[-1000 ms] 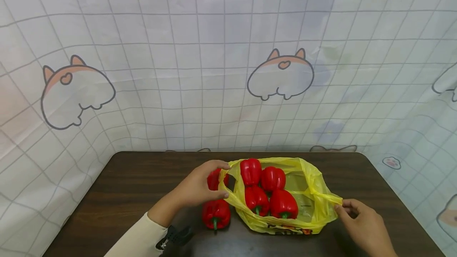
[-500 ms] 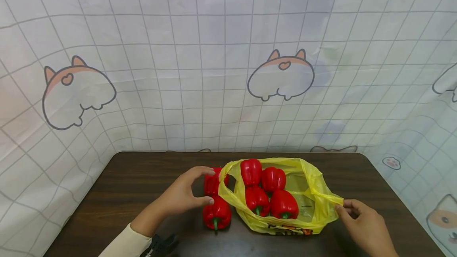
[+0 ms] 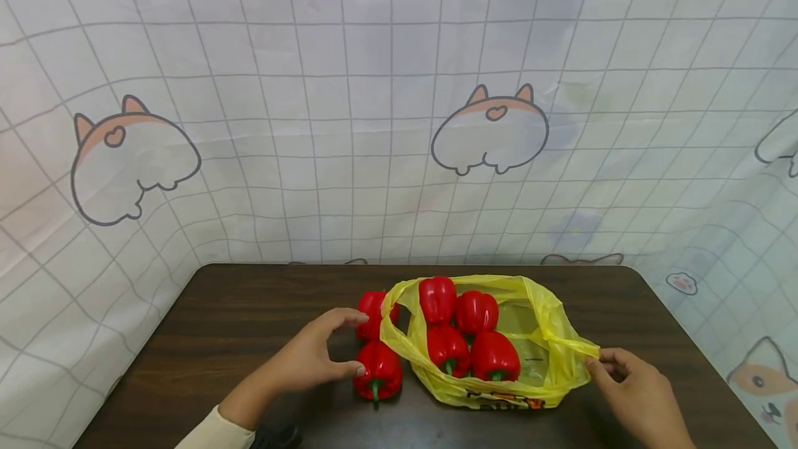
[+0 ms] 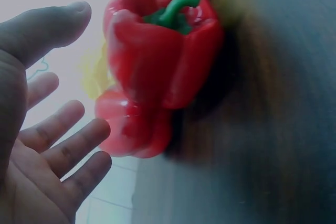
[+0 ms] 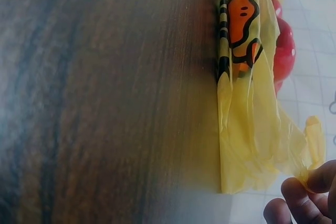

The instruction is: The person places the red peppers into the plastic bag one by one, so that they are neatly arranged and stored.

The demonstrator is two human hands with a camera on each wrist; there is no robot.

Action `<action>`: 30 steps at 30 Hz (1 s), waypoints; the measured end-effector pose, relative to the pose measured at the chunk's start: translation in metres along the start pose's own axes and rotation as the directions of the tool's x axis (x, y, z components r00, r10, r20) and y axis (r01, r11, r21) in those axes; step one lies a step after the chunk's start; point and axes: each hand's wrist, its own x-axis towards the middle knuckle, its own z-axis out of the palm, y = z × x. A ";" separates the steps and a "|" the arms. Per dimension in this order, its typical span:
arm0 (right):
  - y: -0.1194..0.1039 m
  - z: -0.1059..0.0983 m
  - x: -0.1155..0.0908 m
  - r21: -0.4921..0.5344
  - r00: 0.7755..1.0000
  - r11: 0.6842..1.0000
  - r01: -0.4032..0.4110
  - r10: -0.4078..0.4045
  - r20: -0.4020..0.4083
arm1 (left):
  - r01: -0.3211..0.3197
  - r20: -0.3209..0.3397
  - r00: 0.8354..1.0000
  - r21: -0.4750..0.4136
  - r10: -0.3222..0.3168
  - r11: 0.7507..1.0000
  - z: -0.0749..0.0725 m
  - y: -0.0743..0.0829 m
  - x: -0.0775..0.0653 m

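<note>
A yellow plastic bag (image 3: pixel 557 321) lies on the table with its mouth spread, several red bell peppers (image 3: pixel 476 312) inside it. Left of the bag are two more red bell peppers, a front one (image 3: pixel 377 371) with a green stem (image 4: pixel 178 11) and a back one (image 3: pixel 370 310) partly behind the bag's edge. My left hand (image 3: pixel 312 357) is beside these two, thumb and fingers spread apart; in the left wrist view its fingers hold nothing. Between thumb and fingers, my right hand (image 3: pixel 645 390) pinches the bag's right edge, also visible in the right wrist view (image 5: pixel 310 195).
The dark wooden table (image 3: pixel 249 310) has rounded back corners. Behind it and along its sides hangs a white gridded cloth (image 3: pixel 349 158) with cartoon corgi prints. Black and orange printing (image 5: pixel 244 19) marks the bag's front side.
My left hand has let go of the bag's left rim and moved left and toward me, to the two loose bell peppers. The right hand stays at the bag's edge.
</note>
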 end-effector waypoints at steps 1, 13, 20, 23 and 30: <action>0.000 0.000 0.000 0.000 1.000 1.000 0.000 0.000 -0.001 | 0.005 0.007 1.000 -0.002 -0.005 1.000 0.001 -0.001 -0.001; 0.002 0.002 -0.001 -0.003 1.000 1.000 -0.016 0.016 -0.004 | 0.035 0.049 0.998 -0.013 -0.034 0.999 0.011 -0.012 -0.011; 0.003 0.002 0.001 0.000 1.000 1.000 0.007 -0.007 0.016 | 0.049 0.081 0.996 -0.020 -0.048 0.999 0.016 -0.017 -0.013; 0.003 0.002 0.002 0.002 1.000 1.000 0.005 -0.006 0.023 | 0.048 0.088 0.995 -0.028 -0.046 0.998 0.017 -0.018 -0.014; 0.002 0.003 0.001 -0.003 1.000 1.000 -0.005 0.005 0.017 | 0.038 0.090 0.995 -0.034 -0.035 0.999 0.018 -0.018 -0.014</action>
